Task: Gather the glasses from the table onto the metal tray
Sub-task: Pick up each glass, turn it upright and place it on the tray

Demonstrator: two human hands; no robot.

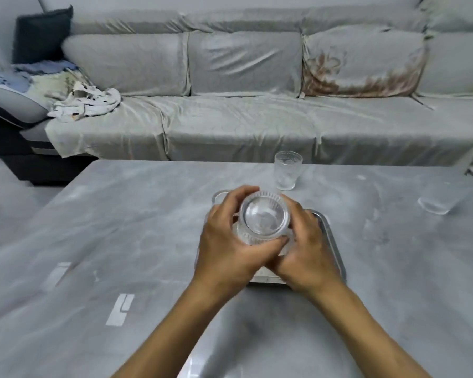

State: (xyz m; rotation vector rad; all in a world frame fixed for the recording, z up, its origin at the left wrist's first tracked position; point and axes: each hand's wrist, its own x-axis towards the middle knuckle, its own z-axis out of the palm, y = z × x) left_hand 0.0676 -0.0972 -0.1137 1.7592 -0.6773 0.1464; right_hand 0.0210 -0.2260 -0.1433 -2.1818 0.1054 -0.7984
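Observation:
Both hands wrap one clear ribbed glass (264,218) above the metal tray (332,241) in the middle of the grey table. My left hand (227,241) curls around its left side, my right hand (303,246) around its right side. The hands hide most of the tray, so I cannot tell whether the glass touches it. A second ribbed glass (287,170) stands upright on the table just beyond the tray's far edge. A third, shorter glass (436,201) stands on the table far to the right, blurred.
The grey marble-look table (120,227) has white tape marks (120,309) near its front left. A grey covered sofa (243,105) runs behind the table, with crumpled cloths (85,102) on its left end.

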